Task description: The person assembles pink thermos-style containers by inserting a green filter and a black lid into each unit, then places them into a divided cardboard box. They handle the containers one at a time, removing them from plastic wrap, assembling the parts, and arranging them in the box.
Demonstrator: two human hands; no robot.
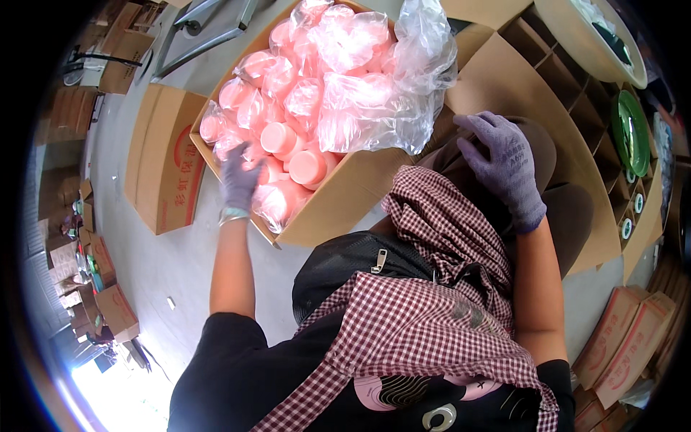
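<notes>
Though wrapped in thin clear film (378, 108), likely light and fairly stiff, slippery at surface, more apt to dent than break. Best gripped around body of pink containers (308, 168), not by loose film. Packed close in cardboard box (353, 191). With left hand (239, 180) over box's left edge, fingers parted, too blurred to say whether touching. With right hand (500, 155) well apart, beside knee (543, 144), fingers loosely bent, holding nothing visible.

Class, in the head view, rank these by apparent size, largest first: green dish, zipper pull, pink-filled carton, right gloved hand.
1. Pink-filled carton
2. Right gloved hand
3. Green dish
4. Zipper pull
</notes>
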